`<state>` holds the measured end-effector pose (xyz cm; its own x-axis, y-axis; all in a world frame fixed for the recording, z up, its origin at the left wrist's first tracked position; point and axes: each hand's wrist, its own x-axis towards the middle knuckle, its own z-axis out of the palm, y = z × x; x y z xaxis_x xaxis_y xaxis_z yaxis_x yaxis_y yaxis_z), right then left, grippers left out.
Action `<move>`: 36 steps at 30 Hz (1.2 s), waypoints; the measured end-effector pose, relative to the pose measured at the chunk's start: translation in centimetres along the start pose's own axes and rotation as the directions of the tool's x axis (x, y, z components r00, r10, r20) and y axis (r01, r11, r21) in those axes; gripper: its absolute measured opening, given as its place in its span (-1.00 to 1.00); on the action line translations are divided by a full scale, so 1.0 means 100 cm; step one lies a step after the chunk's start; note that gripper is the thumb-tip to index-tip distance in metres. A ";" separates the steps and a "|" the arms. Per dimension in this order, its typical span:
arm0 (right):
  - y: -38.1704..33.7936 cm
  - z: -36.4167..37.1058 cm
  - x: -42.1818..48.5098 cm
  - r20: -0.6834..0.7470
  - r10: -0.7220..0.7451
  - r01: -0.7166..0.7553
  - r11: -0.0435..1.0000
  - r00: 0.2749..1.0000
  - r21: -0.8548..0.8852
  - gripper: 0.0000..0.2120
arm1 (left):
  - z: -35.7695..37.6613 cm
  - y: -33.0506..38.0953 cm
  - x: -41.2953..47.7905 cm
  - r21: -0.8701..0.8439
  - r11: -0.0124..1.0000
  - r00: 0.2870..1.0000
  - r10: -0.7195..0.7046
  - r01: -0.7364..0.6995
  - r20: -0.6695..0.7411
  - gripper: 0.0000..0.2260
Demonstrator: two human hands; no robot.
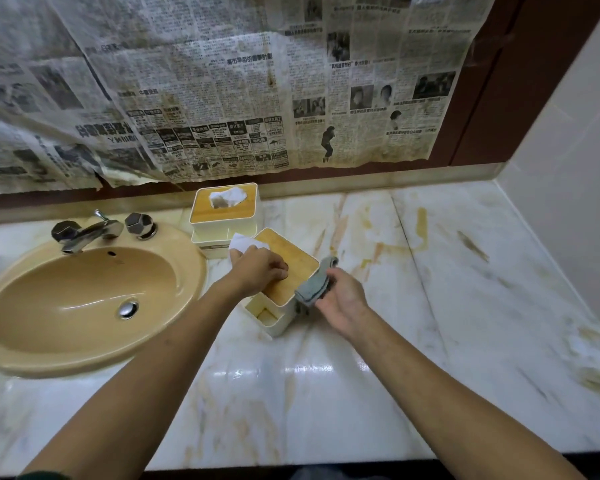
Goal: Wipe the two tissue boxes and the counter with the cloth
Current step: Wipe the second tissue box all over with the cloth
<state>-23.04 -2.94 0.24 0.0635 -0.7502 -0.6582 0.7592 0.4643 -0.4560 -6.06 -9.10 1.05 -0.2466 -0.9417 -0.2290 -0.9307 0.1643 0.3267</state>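
Two cream tissue boxes with wooden lids stand on the marble counter [378, 393]. The far tissue box [222, 216] sits against the back wall with a white tissue sticking up. The near tissue box [295, 268] stands turned at an angle in front of it. My left hand [260, 268] rests on its wooden lid with curled fingers gripping it, next to its tissue. My right hand [343, 299] holds a folded grey cloth [314, 285] against the box's right edge.
A tan oval sink [84, 306] with a chrome tap [84, 233] and two knobs fills the left. Old newspaper [222, 81] covers the wall behind. A cream tiled wall [568, 168] bounds the right. The counter carries yellow-brown stains [420, 223] at the back right.
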 end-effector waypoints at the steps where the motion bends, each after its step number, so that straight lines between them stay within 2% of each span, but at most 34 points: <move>1: -0.003 0.001 0.001 0.001 -0.019 0.019 0.999 1.000 -0.046 -0.69 | 0.001 0.002 -0.002 -0.010 1.000 1.000 -0.012 0.012 -0.025 -0.87; 4: 0.005 0.002 -0.008 0.007 -0.019 0.020 0.986 1.000 -0.165 -0.74 | 0.002 0.005 -0.004 -0.061 0.997 0.997 -0.047 0.043 -0.062 -0.88; 9: 0.041 -0.009 -0.028 0.034 0.036 -0.027 0.974 0.999 -0.223 -0.75 | 0.002 0.004 -0.004 -0.113 0.991 0.994 -0.075 0.066 -0.076 -0.86; 14: 0.031 0.001 -0.010 -0.018 -0.035 0.028 0.952 0.999 -0.304 -0.73 | 0.000 0.007 -0.007 -0.146 0.987 0.996 -0.067 0.059 -0.056 -0.82; 19: 0.011 0.001 0.005 -0.103 -0.044 0.017 0.969 0.994 -0.248 -0.71 | 0.001 0.006 -0.008 -0.147 0.987 0.994 -0.083 0.072 -0.071 -0.84; 25: 0.057 -0.003 -0.031 -0.075 0.117 -0.130 0.971 0.990 -0.199 -0.75 | 0.000 0.006 -0.008 -0.184 0.981 0.995 -0.075 0.064 -0.058 -0.82; 31: 0.001 0.011 -0.004 -0.115 -0.037 0.010 0.974 0.993 -0.225 -0.72 | 0.002 0.004 -0.008 -0.193 0.978 0.994 -0.088 0.075 -0.061 -0.82; 33: -0.007 0.011 0.000 -0.140 -0.045 0.012 0.972 0.989 -0.233 -0.71 | 0.003 0.003 -0.008 -0.172 0.982 0.994 -0.089 0.078 -0.056 -0.82; 36: 0.020 0.008 -0.016 -0.140 -0.008 -0.018 0.983 0.990 -0.184 -0.71 | 0.001 0.003 -0.007 -0.182 0.980 0.995 -0.088 0.077 -0.051 -0.83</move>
<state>-21.08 -1.19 0.87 -0.0336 -0.6806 -0.7318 0.6256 0.5568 -0.5465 -6.17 -8.36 1.16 -0.1500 -0.9662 -0.2095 -0.8822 0.0351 0.4696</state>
